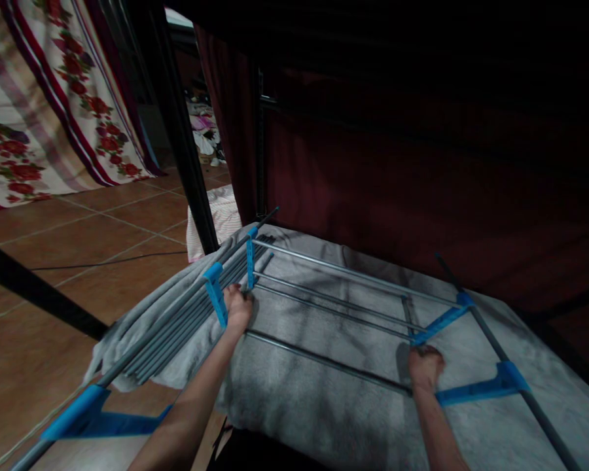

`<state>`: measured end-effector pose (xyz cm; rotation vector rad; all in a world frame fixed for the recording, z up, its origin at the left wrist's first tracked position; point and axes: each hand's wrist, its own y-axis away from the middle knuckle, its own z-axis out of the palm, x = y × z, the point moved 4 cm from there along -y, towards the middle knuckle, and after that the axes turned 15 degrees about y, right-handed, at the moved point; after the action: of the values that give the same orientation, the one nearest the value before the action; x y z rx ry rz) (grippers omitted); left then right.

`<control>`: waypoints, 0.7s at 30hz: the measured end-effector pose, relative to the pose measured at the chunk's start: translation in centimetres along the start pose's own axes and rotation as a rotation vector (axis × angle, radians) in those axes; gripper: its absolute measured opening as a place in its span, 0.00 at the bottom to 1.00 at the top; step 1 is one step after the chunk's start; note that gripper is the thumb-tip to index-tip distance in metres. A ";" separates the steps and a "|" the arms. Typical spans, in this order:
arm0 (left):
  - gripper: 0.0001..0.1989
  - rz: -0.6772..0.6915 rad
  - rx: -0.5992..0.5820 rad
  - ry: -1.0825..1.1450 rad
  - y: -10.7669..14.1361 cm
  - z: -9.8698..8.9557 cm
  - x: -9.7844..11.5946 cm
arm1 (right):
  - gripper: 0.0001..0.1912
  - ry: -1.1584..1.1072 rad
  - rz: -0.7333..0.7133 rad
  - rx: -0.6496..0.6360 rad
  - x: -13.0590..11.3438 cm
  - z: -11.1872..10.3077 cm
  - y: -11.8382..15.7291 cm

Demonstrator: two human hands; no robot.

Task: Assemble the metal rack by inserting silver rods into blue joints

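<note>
A frame of grey metal tubes with blue plastic brackets lies across a grey blanket. My left hand is closed at the left end of the near crossbar, beside a blue bracket. My right hand is closed at the crossbar's right end, next to another blue bracket. What each set of fingers grips is partly hidden, but both are at the frame's tube ends. A bundle of loose grey tubes rests on the blanket's left side.
Black metal posts stand at the left, with a dark red curtain behind the blanket. A floral cloth hangs at the upper left over a tiled floor. A thin cable crosses the tiles.
</note>
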<state>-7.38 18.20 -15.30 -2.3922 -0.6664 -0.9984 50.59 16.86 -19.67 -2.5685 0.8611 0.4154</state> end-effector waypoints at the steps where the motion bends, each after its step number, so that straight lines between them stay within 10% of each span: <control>1: 0.16 -0.018 0.000 -0.004 -0.6 0.1 -0.1 | 0.17 0.002 -0.014 0.023 -0.3 -0.1 0.6; 8: 0.12 -0.058 -0.036 -0.070 -2.3 2.5 0.2 | 0.23 0.026 -0.704 -0.076 -6.9 1.4 4.2; 21: 0.08 -0.038 -0.066 -0.067 -2.4 3.1 0.5 | 0.19 0.064 -0.809 -0.125 -7.7 3.6 3.0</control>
<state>-6.94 21.97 -16.34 -2.4891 -0.7158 -0.9736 42.21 20.19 -20.59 -2.7757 -0.2318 0.1356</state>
